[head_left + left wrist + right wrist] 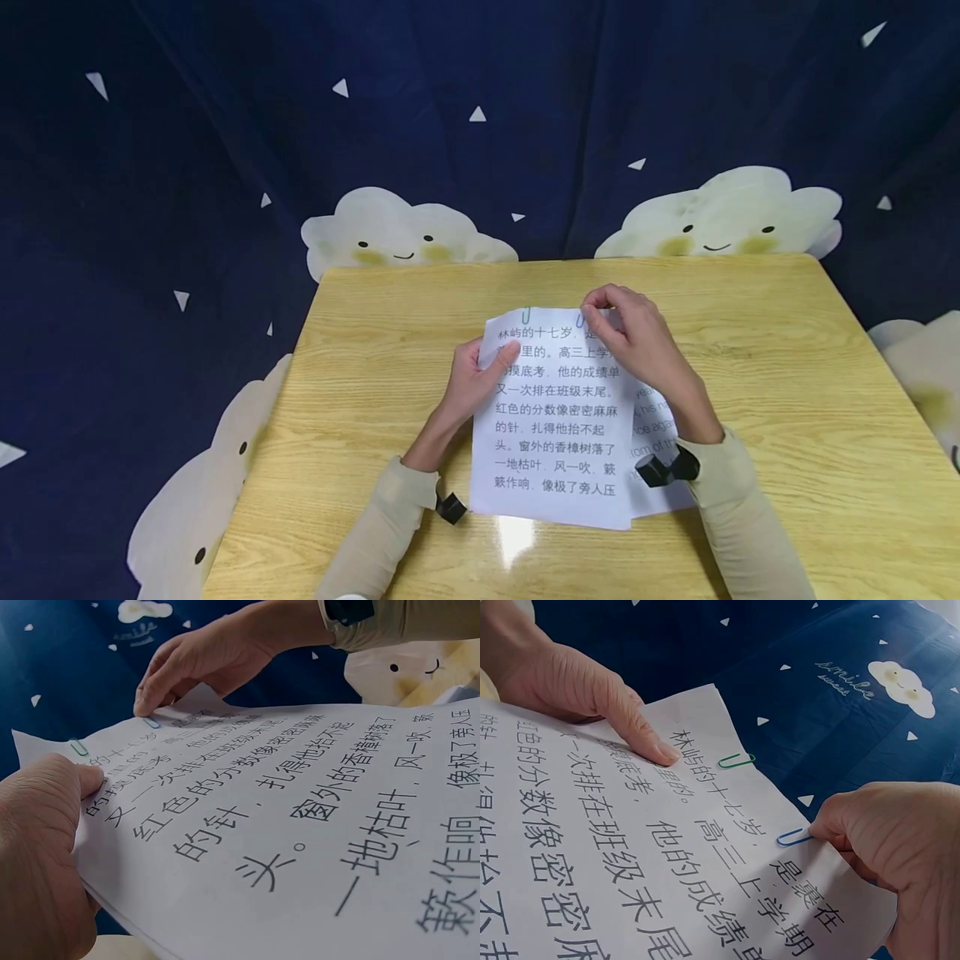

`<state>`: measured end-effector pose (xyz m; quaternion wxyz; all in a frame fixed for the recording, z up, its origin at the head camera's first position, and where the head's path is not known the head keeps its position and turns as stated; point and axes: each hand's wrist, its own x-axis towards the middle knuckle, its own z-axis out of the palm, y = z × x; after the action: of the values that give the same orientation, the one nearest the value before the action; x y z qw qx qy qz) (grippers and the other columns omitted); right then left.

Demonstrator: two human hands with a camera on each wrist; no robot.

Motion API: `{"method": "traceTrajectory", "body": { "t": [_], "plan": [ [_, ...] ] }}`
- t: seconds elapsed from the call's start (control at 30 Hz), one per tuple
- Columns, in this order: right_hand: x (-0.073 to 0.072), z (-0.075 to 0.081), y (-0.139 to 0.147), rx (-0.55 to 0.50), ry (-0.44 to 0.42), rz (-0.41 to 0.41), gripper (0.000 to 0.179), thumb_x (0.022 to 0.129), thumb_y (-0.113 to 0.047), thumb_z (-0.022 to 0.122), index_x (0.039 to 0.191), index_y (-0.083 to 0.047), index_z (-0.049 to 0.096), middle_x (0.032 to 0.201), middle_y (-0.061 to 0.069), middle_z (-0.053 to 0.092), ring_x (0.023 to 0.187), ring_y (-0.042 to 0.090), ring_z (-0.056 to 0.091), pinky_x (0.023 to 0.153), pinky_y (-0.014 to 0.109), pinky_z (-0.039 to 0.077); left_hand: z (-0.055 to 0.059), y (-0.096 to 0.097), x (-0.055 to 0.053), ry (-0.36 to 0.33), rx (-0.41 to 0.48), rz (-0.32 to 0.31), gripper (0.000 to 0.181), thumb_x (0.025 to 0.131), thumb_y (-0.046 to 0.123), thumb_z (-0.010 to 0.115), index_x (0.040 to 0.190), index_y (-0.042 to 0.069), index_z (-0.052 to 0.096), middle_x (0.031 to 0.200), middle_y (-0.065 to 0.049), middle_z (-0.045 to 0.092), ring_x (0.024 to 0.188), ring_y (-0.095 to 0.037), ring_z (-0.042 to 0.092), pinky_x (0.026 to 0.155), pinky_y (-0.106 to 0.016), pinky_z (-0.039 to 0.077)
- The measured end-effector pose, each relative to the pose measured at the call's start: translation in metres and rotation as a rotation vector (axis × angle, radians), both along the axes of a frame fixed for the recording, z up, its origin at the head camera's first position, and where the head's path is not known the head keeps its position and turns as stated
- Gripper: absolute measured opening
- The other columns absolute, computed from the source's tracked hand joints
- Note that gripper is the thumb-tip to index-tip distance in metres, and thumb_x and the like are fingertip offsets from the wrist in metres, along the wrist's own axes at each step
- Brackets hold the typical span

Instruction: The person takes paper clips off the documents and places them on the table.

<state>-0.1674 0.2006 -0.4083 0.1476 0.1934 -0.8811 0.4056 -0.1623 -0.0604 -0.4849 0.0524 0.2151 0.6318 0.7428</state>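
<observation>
The Chinese-text sheet (pixel 555 450) is held tilted over the bench (pixel 360 375), its printed face up. At its upper left edge the left hand (pixel 480 379) has its grip pinching the paper, thumb on the print and the other fingers behind. At its top edge, toward the right corner, the right hand (pixel 637 333) has its grip pinching the outer end of the blue paper clip (pixel 795 841). The green paper clip (pixel 736 763) sits on the same edge, left of the blue one. An English-text sheet (pixel 660 483) shows from beneath, past the right edge of the Chinese-text sheet; whether either clip also holds it I cannot tell.

As a judgement, a crooked push or pull on the blue clip could crease or tear the thin top edge. With the bottom edge unheld, a loose left pinch could let the paper swing or slide out of line.
</observation>
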Motion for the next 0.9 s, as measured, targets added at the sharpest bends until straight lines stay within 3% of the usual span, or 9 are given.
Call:
{"method": "traceTrajectory", "body": {
  "t": [0.53, 0.73, 0.9],
  "plan": [
    [-0.010, -0.002, -0.001, -0.019, 0.038, 0.008, 0.009, 0.104, -0.013, 0.065, 0.105, -0.005, 0.069, 0.096, 0.009, 0.072, 0.089, 0.027, 0.061, 0.085, 0.042, 0.044, 0.000, -0.001, -0.001, -0.034, 0.005, 0.017, 0.028, 0.107, 0.020, 0.062, 0.120, -0.003, 0.071, 0.090, -0.021, 0.077, 0.062, -0.030, 0.076, 0.047, -0.046, 0.063],
    [-0.012, -0.003, 0.002, -0.029, 0.024, 0.003, 0.010, 0.105, -0.015, 0.065, 0.106, -0.006, 0.069, 0.097, 0.008, 0.073, 0.089, 0.024, 0.063, 0.081, 0.035, 0.046, -0.002, -0.001, -0.001, -0.048, -0.004, 0.011, 0.027, 0.108, 0.025, 0.062, 0.119, 0.002, 0.073, 0.091, -0.020, 0.078, 0.063, -0.035, 0.076, 0.048, -0.048, 0.063],
    [-0.011, -0.006, 0.004, -0.002, 0.004, -0.019, 0.010, 0.105, -0.016, 0.064, 0.107, -0.007, 0.069, 0.096, 0.006, 0.072, 0.084, 0.021, 0.059, 0.073, 0.028, 0.044, -0.006, 0.001, 0.000, -0.041, -0.024, 0.005, 0.028, 0.108, 0.022, 0.060, 0.118, -0.001, 0.072, 0.091, -0.022, 0.077, 0.064, -0.033, 0.076, 0.048, -0.048, 0.063]
  ]
}}
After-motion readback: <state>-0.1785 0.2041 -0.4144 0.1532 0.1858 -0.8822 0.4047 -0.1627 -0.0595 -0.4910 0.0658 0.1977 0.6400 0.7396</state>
